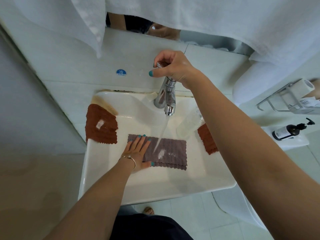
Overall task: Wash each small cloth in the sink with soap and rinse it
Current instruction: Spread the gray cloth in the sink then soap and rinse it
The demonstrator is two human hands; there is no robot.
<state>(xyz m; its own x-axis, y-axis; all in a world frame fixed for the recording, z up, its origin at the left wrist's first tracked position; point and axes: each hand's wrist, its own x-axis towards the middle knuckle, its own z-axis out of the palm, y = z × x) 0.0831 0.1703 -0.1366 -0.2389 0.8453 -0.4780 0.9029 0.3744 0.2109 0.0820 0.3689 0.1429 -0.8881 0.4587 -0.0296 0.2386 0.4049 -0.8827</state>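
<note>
While water runs from the tap (167, 99), head view shows the right hand (173, 66) with its grip curled round the tap handle (159, 64), and the left hand (136, 151) with fingers straight and spread, pressing flat on the grey cloth (166, 153) in the sink (155, 191). Grey cloth lies on the basin floor, folded double, long axis running out sideways from under the left hand toward the right arm's side, near edge scalloped; stream lands just past the left fingertips, beside a white soap patch. Progress, my read: early. Grey cloth is soaped and only now being wetted or rinsed, can't tell which; scrubbing not evident. Brown cloth (101, 125) sits draped over the sink rim just beyond the left hand, also with a white soap smear, apparently not washed yet. Second brown cloth (207, 139) lies on the rim under the right forearm, partly hidden, state unclear. Clear bottle (188, 124) lies in the basin below the right hand, beside the stream. Dark pump bottle (290, 129) lies on a shelf well apart, beyond the right arm. White towels (225, 18) hang above the right hand.
</note>
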